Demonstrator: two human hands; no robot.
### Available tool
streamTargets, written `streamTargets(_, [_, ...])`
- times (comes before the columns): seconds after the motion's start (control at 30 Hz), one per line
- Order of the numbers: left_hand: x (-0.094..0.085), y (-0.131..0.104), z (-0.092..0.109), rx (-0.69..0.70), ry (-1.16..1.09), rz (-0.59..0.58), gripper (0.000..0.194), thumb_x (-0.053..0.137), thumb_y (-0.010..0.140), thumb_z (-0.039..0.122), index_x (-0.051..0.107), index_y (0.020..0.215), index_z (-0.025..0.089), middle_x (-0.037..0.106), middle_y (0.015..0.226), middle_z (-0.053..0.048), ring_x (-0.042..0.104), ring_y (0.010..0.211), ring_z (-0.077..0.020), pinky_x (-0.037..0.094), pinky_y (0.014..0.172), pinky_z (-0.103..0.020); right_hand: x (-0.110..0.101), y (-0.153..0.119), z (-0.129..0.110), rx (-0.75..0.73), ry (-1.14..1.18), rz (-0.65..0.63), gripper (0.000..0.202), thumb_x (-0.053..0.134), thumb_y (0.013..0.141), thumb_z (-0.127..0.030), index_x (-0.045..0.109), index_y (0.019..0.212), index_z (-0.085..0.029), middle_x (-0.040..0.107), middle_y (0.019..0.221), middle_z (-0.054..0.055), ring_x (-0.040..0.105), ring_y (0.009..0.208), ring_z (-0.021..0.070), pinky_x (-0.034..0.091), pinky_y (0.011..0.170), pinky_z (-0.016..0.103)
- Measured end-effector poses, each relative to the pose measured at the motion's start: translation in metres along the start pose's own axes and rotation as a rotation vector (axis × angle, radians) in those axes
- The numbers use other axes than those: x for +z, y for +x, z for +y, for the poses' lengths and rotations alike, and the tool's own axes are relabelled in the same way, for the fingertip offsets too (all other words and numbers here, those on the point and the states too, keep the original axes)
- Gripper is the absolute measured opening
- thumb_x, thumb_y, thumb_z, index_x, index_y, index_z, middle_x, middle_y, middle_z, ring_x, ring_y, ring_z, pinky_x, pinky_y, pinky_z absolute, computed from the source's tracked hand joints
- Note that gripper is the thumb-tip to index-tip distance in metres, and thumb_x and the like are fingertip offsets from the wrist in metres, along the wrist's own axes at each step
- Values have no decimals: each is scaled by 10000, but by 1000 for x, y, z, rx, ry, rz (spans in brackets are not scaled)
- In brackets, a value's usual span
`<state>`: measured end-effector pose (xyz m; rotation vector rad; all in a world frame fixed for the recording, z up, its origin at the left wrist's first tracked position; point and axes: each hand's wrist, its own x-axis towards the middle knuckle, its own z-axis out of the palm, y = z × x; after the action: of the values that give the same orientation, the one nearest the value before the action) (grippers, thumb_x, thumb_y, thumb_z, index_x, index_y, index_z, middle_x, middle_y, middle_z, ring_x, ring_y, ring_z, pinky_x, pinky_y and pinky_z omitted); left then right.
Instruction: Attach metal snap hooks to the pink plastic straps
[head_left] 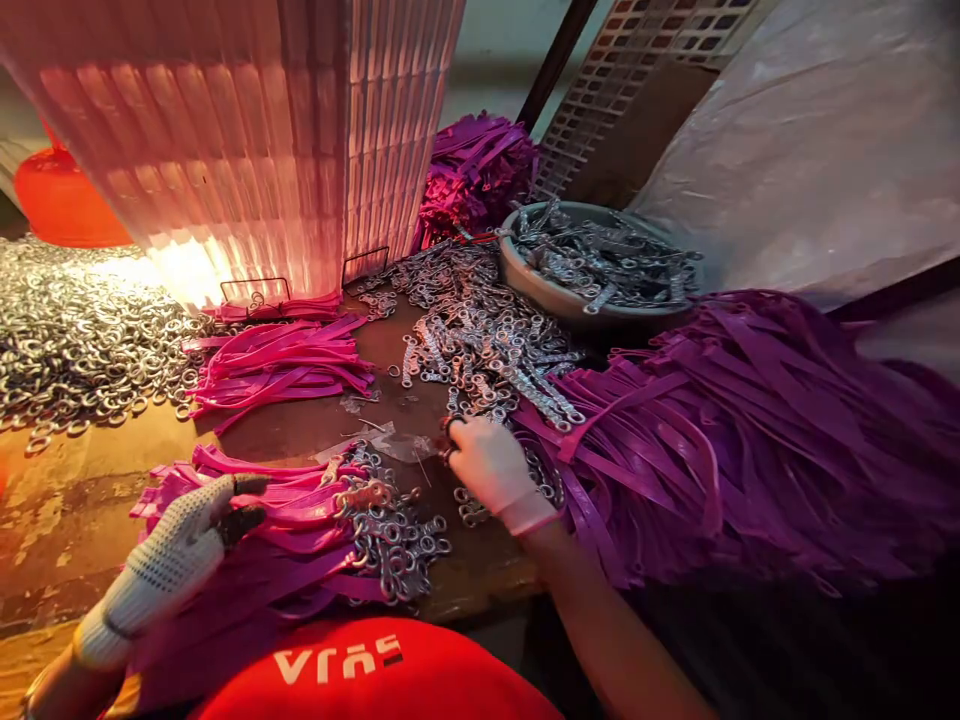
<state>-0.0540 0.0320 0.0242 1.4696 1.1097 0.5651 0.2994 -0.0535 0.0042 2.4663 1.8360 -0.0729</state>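
The person's left hand [184, 545] lies loosely open against pink straps [300, 510], whose metal links [397, 540] spread to its right. The right hand [491, 465] curls its fingertips beside a link pile [487, 350]; whether it grips anything cannot be told. Below both hands, a red garment [375, 690] shows inverted white lettering, not surely legible

Table [52, 560] brown, blotched yellow. Hot-pink straps [292, 365] mid-table; pink-to-purple bundle [255, 560] at near edge; deep purple heap [720, 450] at right edge. Rings [82, 340] toward left edge silver, warm-lit. Tub [544, 285] pale grey-green. Left glove [169, 560] white, dark-dotted, black-tipped; right glove [495, 470] whitish, pink-cuffed. Lampshade [67, 200] orange-red. Clothing [375, 690] red, white lettering.
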Motion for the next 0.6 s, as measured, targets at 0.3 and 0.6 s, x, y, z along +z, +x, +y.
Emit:
streamTargets(0.3, [57, 15, 29, -205, -868, -14, 475, 737, 757, 88, 610, 1211, 144, 649, 1206, -139, 691, 881, -175, 592, 784, -302, 45, 32, -1, 55, -62, -103, 218, 541, 801, -47, 718, 927, -65, 716, 915, 212, 656, 900, 280, 398, 718, 327])
streamTargets(0.6, [58, 1, 12, -140, -1143, 29, 541, 745, 677, -39, 611, 1165, 151, 663, 1161, -91, 677, 1012, -173, 573, 898, -289, 57, 26, -7, -40, 137, -78, 267, 469, 737, -64, 666, 885, -168, 711, 907, 113, 642, 876, 233, 458, 735, 291])
